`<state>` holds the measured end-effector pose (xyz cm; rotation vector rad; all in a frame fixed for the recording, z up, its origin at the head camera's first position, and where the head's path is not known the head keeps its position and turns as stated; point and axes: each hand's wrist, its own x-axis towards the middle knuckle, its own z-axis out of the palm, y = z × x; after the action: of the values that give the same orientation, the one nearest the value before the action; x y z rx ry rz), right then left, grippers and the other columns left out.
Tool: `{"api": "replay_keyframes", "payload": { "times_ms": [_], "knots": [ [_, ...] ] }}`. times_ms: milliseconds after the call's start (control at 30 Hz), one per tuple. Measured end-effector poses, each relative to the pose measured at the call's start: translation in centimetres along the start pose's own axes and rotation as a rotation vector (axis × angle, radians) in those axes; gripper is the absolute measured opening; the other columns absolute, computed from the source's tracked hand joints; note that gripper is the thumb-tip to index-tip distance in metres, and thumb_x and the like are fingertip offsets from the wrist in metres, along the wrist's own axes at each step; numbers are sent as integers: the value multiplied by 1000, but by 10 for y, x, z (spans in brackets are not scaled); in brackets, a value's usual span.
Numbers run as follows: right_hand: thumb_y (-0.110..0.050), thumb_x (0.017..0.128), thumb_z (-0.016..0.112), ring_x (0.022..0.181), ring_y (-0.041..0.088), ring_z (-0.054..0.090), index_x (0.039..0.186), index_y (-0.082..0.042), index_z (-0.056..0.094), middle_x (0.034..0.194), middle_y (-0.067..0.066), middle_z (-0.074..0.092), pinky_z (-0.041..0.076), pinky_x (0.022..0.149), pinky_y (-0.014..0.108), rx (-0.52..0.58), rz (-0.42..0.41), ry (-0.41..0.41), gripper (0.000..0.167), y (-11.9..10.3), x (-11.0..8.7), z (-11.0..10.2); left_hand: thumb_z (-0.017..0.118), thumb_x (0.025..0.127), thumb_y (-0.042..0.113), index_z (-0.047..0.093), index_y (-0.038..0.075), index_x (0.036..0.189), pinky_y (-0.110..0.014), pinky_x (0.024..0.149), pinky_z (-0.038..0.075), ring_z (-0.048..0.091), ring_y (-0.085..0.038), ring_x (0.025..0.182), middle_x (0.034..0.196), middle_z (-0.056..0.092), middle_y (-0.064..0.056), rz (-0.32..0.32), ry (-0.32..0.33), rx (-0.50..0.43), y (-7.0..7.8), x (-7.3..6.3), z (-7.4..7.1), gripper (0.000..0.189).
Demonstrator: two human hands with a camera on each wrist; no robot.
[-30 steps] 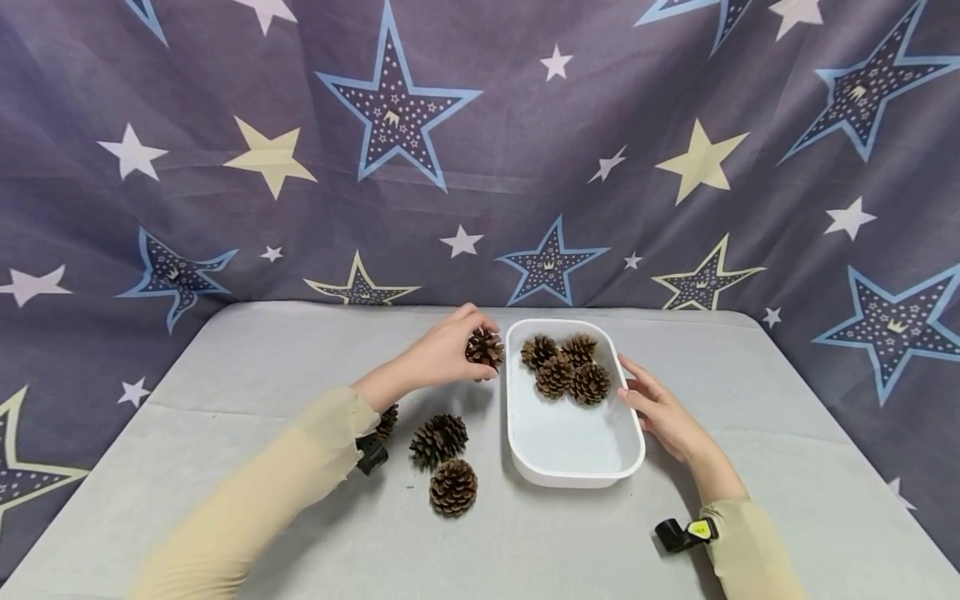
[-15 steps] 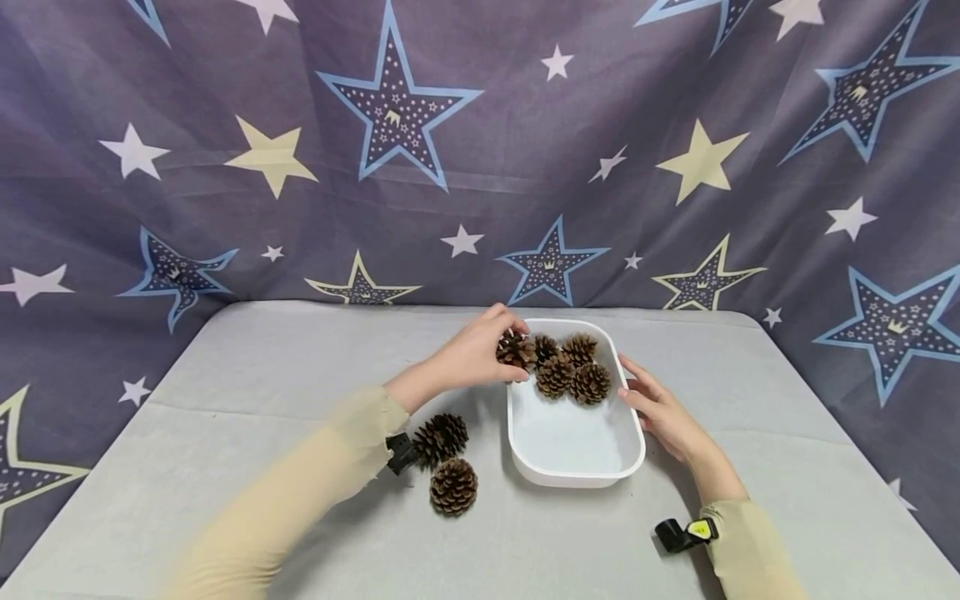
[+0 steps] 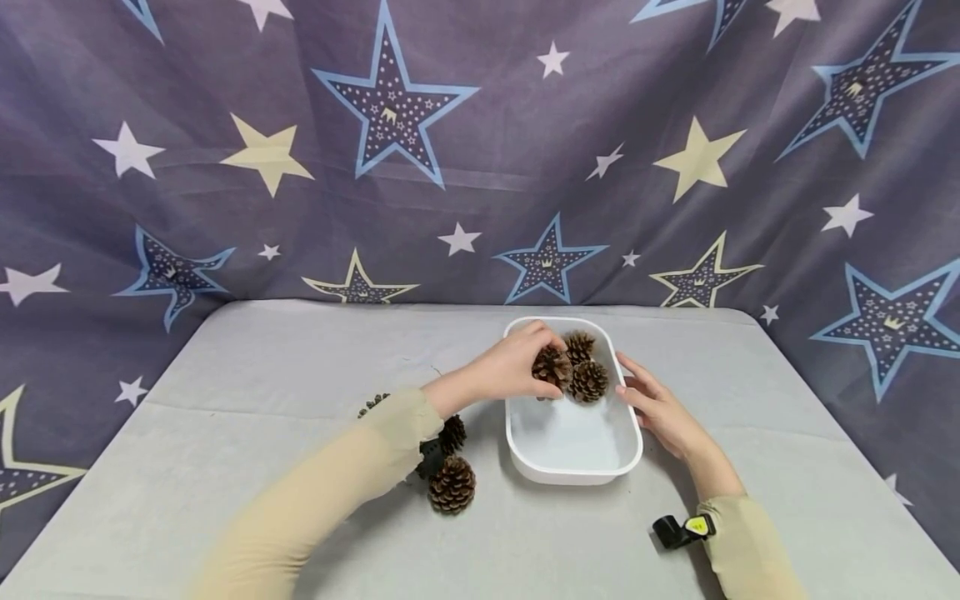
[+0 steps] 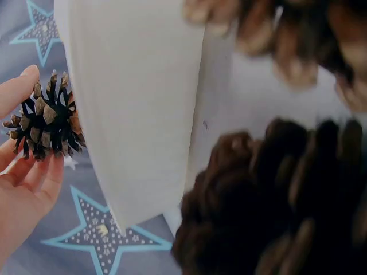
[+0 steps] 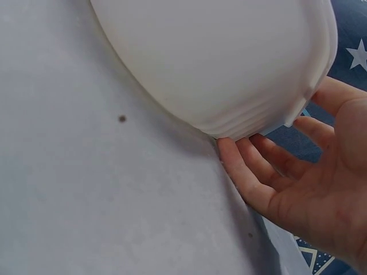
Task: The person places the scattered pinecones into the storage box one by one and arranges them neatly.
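Observation:
My left hand point(image 3: 510, 368) holds a brown pine cone point(image 3: 551, 368) between thumb and fingers, over the left part of a white plastic tub point(image 3: 573, 477). The left wrist view shows this pine cone point(image 4: 47, 123) beside the tub's wall point(image 4: 137, 103). Two pine cones point(image 3: 589, 382) show inside the tub, at its far right; the hand and held cone cover the spot left of them. My right hand point(image 3: 663, 410) holds the tub's right side, with the thumb at the rim and the fingers against the outer wall, as the right wrist view shows too.
Left of the tub, several pine cones lie on the grey table point(image 3: 555, 550): one in plain sight point(image 3: 452, 485), others partly behind the left sleeve point(image 3: 337, 479). A star-patterned curtain point(image 3: 480, 150) hangs behind the table's far edge.
My left hand has carried its pine cone rightward, from beside the tub to over its inside, hiding cones there. The right hand and the tub have stayed in place.

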<state>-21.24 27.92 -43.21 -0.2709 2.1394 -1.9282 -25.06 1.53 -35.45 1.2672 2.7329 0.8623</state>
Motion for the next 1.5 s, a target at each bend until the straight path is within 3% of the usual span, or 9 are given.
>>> {"api": "replay_keyframes", "payload": {
  "times_ms": [233,633,1033,1267,1500],
  "knots": [
    [-17,96,44,100,13,55,147,-15,9,135,28,26,52,78,35,13,3,-10,62,1,2,2,76,72,31,53,11,119,-23,96,40,48,-12,106,116,50,-1,10,-61,26,4,4,8,57],
    [-18,96,44,100,13,56,147,-15,8,136,29,26,52,78,34,7,12,-5,62,0,-1,0,74,74,35,51,13,122,-23,95,41,49,-11,108,121,49,0,19,-185,77,19,16,4,57],
    [-19,96,44,102,17,54,147,-17,9,136,28,27,52,80,35,-9,16,-3,63,0,0,-1,71,77,33,49,7,127,-23,101,36,47,-14,116,127,47,-5,-5,-302,168,34,24,11,60],
    [-20,96,44,107,24,51,147,-17,8,136,28,26,52,80,36,-13,13,-13,63,-1,0,-1,71,77,31,51,9,127,-23,99,38,46,-13,115,128,45,-5,17,-343,178,37,27,15,58],
    [-20,96,44,105,20,52,147,-17,8,136,27,26,51,81,36,-12,12,-8,63,0,0,-1,72,76,31,53,14,125,-21,92,41,48,-10,104,119,48,-2,21,-366,213,39,28,21,55]
  ]
}}
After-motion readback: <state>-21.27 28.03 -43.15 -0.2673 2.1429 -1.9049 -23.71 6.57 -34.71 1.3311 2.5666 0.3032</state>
